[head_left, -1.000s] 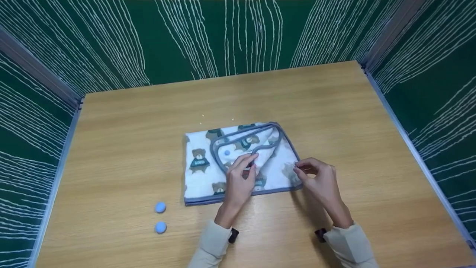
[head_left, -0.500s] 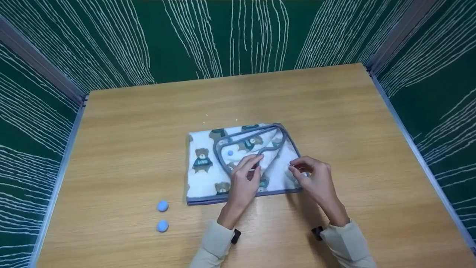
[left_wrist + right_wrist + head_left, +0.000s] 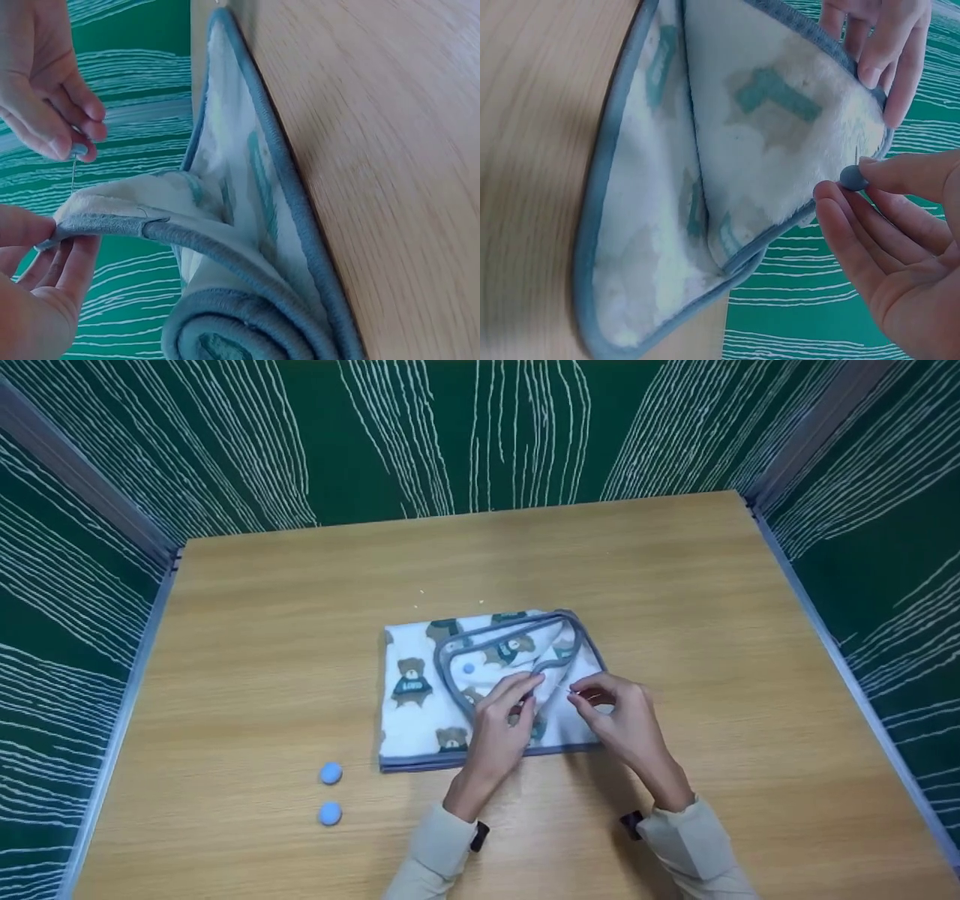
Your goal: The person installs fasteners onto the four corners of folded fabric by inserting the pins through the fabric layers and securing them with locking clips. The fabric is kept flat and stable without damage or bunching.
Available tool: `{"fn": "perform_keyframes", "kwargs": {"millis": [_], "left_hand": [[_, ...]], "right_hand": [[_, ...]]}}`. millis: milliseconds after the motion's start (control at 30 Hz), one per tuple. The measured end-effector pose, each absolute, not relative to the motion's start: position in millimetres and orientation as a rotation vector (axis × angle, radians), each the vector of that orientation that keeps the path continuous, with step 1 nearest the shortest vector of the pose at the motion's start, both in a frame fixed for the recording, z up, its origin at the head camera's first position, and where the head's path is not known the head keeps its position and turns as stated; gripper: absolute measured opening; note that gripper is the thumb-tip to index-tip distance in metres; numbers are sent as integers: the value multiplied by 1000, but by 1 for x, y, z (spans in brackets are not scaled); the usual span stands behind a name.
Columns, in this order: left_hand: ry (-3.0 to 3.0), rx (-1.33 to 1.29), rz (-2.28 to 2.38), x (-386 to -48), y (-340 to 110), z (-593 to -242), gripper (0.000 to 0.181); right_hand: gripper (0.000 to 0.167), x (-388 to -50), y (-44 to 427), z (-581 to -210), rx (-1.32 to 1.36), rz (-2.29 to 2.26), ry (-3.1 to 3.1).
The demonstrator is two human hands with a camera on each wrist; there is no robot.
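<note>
A white blanket (image 3: 411,727) with bear prints and grey-blue edging lies folded on the table, one part of it raised. My left hand (image 3: 498,733) pinches the raised part by its edging; in the left wrist view the left hand (image 3: 46,285) has the thumb above and fingers beneath. My right hand (image 3: 628,724) pinches a small blue round-headed pin (image 3: 853,178), its thin needle pointing at the cloth in the right wrist view. Whether the needle tip touches the cloth I cannot tell. A blue disc (image 3: 469,668) sits on the blanket's upper layer.
Two blue round pieces, one (image 3: 331,773) behind the other (image 3: 330,814), lie on the wooden table (image 3: 225,675) left of the blanket. Tiny white bits are scattered behind the blanket. Green panels (image 3: 360,450) with white lines stand around the table's back and sides.
My right hand has moved left with the pin, closer to my left hand. The left hand keeps its grip on the cloth. The head view has shifted slightly.
</note>
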State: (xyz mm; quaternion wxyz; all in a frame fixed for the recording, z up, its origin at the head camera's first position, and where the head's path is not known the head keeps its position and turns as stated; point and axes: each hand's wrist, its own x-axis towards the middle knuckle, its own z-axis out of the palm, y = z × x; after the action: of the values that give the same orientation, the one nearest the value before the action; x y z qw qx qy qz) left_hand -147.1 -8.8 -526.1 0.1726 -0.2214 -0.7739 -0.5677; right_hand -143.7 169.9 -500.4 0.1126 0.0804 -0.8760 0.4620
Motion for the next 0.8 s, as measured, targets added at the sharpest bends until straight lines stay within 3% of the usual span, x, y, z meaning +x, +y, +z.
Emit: {"fn": "perform_keyframes", "kwargs": {"millis": [800], "left_hand": [[-2228,-758,-1601,-141,-5,-528,31]], "right_hand": [[10,-149,152,-502,313,1333,-2502]]}}
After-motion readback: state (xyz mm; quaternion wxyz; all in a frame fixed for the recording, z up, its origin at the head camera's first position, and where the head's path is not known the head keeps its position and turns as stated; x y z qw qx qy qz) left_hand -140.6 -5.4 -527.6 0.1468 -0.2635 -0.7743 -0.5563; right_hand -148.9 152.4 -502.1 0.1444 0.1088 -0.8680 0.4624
